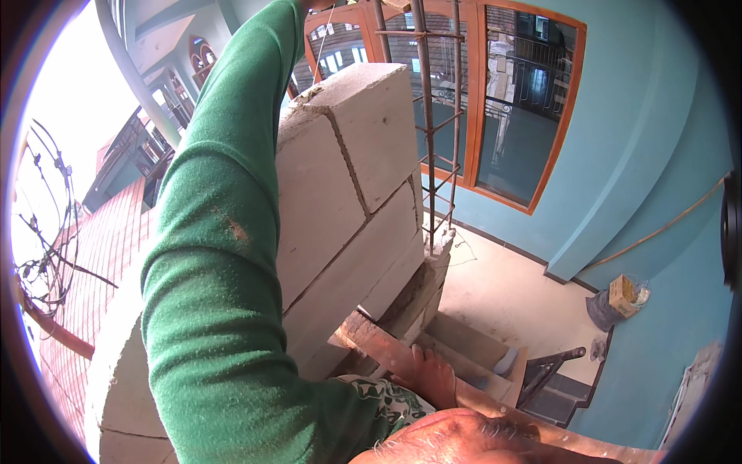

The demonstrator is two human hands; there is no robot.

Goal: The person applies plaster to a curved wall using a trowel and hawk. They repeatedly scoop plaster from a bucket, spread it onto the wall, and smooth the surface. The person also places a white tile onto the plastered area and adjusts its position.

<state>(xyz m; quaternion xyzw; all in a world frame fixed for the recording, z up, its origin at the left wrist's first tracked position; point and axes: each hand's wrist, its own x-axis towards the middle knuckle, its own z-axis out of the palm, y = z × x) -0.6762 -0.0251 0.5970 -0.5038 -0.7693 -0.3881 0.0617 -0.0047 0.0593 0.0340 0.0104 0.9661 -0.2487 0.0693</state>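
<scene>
My left arm, in a green sleeve, stretches up past a wall of pale blocks (344,178). My left hand (315,4) is nearly all cut off by the upper edge, so its fingers are hidden. A thin white string (326,42) hangs beside it, near the wall's top. Low in the middle, my right hand (434,377) grips a long wooden board (379,346), fingers bent over its edge. A small grey metal piece (365,312) shows at the board's far end; its kind is unclear.
Upright rusty rebar (430,124) tied with stirrups stands at the wall's end. Behind is an orange-framed window (525,108). Wooden steps (471,344) and a dark rail (550,365) lie below right. A cardboard box (623,295) sits by the blue wall. Tangled cables (54,240) hang left.
</scene>
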